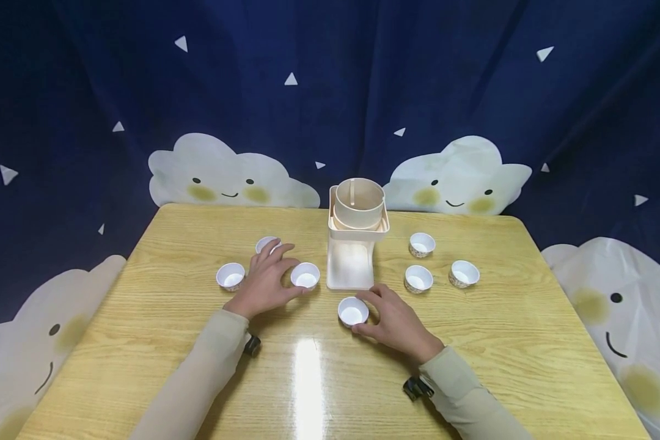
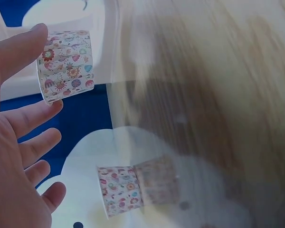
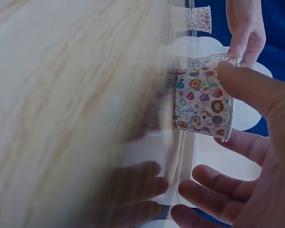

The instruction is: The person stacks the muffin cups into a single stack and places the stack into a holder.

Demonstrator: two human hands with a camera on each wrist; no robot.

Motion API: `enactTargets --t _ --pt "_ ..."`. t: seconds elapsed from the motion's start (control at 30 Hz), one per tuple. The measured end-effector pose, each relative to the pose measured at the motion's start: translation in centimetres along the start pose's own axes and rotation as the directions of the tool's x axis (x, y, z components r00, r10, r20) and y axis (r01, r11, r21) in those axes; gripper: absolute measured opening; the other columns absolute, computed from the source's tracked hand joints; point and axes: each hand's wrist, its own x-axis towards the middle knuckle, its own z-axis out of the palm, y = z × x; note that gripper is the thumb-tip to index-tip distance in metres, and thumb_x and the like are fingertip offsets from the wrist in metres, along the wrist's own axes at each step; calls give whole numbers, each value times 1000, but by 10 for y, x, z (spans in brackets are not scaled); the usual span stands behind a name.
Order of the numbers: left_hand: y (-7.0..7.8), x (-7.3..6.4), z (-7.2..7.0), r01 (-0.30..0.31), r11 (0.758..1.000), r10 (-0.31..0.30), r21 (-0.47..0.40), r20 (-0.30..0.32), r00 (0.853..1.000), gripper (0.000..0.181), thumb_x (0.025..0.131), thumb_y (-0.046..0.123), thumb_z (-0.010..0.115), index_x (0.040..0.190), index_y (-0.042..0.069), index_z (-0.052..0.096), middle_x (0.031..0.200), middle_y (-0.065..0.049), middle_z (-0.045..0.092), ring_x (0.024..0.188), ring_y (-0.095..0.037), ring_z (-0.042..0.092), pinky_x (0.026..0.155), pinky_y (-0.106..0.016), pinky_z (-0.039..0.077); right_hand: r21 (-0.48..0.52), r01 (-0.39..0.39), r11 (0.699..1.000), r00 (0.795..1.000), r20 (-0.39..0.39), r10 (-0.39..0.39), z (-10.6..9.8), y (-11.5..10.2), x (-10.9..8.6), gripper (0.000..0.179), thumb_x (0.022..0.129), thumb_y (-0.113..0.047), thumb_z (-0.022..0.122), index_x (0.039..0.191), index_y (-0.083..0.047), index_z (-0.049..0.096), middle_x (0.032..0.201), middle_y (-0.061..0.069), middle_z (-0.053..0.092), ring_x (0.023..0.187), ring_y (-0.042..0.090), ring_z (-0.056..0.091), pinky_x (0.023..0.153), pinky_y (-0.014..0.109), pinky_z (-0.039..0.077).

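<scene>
My left hand point(image 1: 266, 275) pinches a small white paper cup with a floral outside point(image 2: 69, 66) by its rim, thumb on one side and index finger on the other. The cup stands upright on the table, left of a cream plastic stand point(image 1: 349, 266). In front of the stand, my right hand point(image 1: 393, 321) pinches a second floral paper cup point(image 3: 204, 102) between thumb and index finger. This cup is upright too, and its white inside shows in the head view. The other fingers of both hands are spread away from the cups.
A round cream tub point(image 1: 359, 211) sits in the stand's top. Beside the left hand are two more paper cups, one at the left point(image 1: 230, 278) and a partly hidden cup point(image 1: 265, 244) behind. Three cups, including a near cup point(image 1: 418, 280), stand right on the wooden table point(image 1: 143, 342).
</scene>
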Motion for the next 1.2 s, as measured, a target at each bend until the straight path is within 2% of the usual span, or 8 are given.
enactTargets --t 0.17,0.43,0.6,1.2 --pt "6 -2 -1 -26 1000 26 -11 -4 1000 59 75 55 79 116 14 71 149 -7 49 149 -33 26 110 -59 31 1 8 1000 1000 -6 -8 1 1 0 65 76 -41 84 131 -16 62 120 7 60 104 21 57 84 40 51" --pt "16 -3 -1 -75 997 74 -28 -13 997 54 75 49 81 115 15 71 149 -9 51 148 -34 29 115 -61 26 40 13 999 1000 -2 -13 1 1 2 64 75 -38 85 130 -15 63 121 10 61 109 25 56 92 42 47" --pt "20 -4 0 -100 994 99 -46 -21 995 51 74 47 82 113 16 71 147 -9 52 147 -34 30 115 -62 26 49 11 999 1000 -3 -11 2 2 4 65 73 -38 86 130 -14 64 118 8 62 106 24 56 91 41 46" --pt "37 -5 2 -125 985 121 -119 -39 992 51 72 46 84 113 19 70 149 -10 50 148 -34 29 117 -64 22 69 2 998 1000 0 -2 3 5 3 64 72 -37 87 128 -16 65 120 11 63 110 29 57 94 47 46"
